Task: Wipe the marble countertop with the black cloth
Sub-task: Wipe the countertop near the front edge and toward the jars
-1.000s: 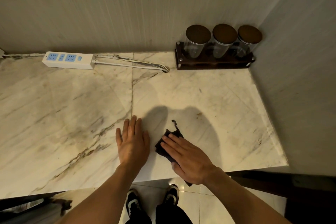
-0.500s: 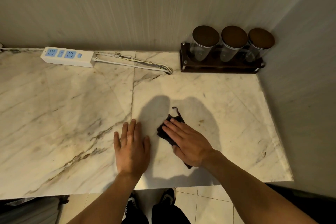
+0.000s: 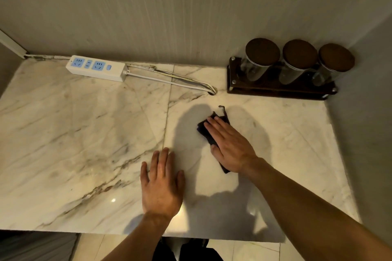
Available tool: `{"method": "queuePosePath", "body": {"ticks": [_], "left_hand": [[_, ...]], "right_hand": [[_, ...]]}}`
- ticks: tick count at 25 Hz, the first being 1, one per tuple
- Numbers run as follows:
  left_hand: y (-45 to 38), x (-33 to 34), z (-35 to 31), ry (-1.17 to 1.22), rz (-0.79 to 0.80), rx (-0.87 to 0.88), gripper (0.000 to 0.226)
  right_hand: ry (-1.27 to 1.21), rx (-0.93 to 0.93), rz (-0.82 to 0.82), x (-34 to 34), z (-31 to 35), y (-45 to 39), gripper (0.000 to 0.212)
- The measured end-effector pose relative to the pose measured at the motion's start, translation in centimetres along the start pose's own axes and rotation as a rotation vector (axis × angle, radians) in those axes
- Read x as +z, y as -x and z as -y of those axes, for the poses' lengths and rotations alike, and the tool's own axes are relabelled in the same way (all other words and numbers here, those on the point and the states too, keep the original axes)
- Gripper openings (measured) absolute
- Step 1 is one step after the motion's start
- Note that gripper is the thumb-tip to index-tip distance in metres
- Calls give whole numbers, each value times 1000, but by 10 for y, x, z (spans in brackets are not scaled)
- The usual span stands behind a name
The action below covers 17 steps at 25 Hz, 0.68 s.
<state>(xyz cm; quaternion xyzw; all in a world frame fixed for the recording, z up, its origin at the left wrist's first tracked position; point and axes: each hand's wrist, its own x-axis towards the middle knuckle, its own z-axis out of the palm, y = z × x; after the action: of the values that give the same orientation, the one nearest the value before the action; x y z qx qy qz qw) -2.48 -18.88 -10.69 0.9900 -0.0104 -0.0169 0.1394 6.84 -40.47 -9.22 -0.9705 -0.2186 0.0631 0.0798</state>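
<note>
The marble countertop (image 3: 89, 133) is cream with brown veins and a seam down its middle. My right hand (image 3: 230, 147) lies flat on the black cloth (image 3: 204, 131), pressing it to the marble just right of the seam. Most of the cloth is under the palm; its far edge with a loose thread and a near corner stick out. My left hand (image 3: 162, 184) rests flat on the marble near the front edge, fingers spread, holding nothing.
A white power strip (image 3: 96, 68) with cables (image 3: 174, 79) lies along the back wall. Three glass jars with dark lids stand in a dark wooden rack (image 3: 277, 89) in the back right corner. A wall borders the counter's right side.
My right hand has slid the black cloth away from me, from near the front edge toward the back of the counter. The left hand has stayed flat in about the same place.
</note>
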Motion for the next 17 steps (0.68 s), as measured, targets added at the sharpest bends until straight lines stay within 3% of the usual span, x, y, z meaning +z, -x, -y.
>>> {"method": "queuePosePath", "body": {"ticks": [5,17], "left_hand": [[-2,0,0,-32,30,-15,59],[-2,0,-1,-58,28,-3,59]], "right_hand": [[-50,124,7,-3,-12,-28,62],[-172,622,-130,0,-4,-56,62]]}}
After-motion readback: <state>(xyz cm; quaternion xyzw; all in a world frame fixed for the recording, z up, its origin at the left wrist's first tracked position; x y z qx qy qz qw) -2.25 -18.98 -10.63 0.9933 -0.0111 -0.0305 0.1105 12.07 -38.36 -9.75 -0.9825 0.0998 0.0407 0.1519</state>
